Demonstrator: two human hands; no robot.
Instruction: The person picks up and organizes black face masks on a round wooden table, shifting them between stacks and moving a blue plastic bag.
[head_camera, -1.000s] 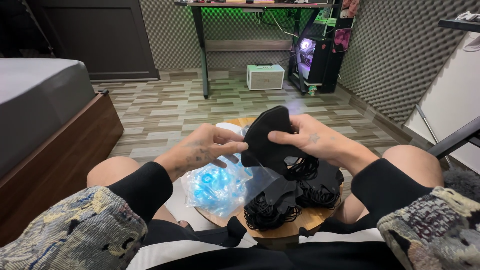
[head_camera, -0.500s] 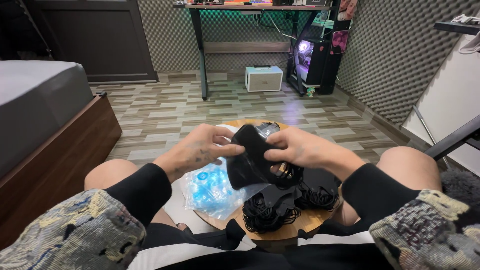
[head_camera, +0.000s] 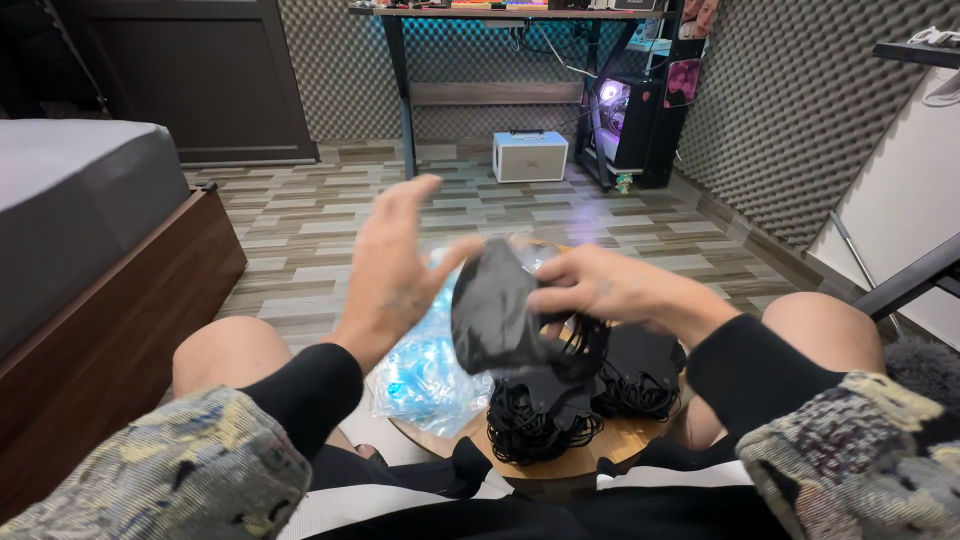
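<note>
My right hand (head_camera: 600, 290) pinches a black face mask (head_camera: 495, 315) by its right edge and holds it upright over a small round wooden table (head_camera: 600, 455). My left hand (head_camera: 395, 265) is lifted beside the mask's left edge with fingers spread, holding nothing. Under the mask lie piles of black masks with ear loops (head_camera: 545, 415). A clear plastic bag with blue contents (head_camera: 425, 370) rests on the table's left side.
A grey bed on a wooden frame (head_camera: 110, 270) runs along the left. Ahead stand a desk (head_camera: 500, 15), a white box speaker (head_camera: 530, 157) and a lit computer tower (head_camera: 625, 115). My bare knees (head_camera: 225, 350) flank the table. Foam panels (head_camera: 790, 110) line the right wall.
My left hand has let go of the black mask and risen with fingers spread. My right hand keeps the mask, now held upright.
</note>
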